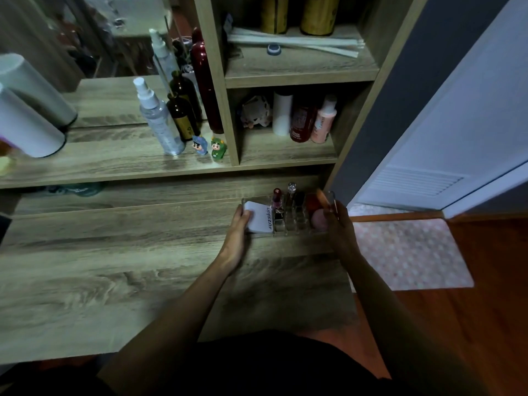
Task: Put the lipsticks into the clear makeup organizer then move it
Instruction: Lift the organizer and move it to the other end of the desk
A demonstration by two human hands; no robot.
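Note:
The clear makeup organizer (294, 221) sits at the back right of the wooden desk, under the shelf unit. Upright in its slots are a purple lipstick (276, 200), a clear-capped tube (291, 192) and a dark one (299, 200). A white compact (258, 217) lies in its left section, and a pink puff (320, 220) in its right. My left hand (238, 234) grips the organizer's left end at the compact. My right hand (340, 227) holds its right end, fingers wrapped over the wall.
The desk top (114, 270) spreads left and toward me. A low shelf (128, 161) just above the organizer carries a spray bottle (160, 121), dark bottles and two small figurines (210, 147). Cubbies hold more bottles. Right of the desk are a floor mat (411, 252) and door.

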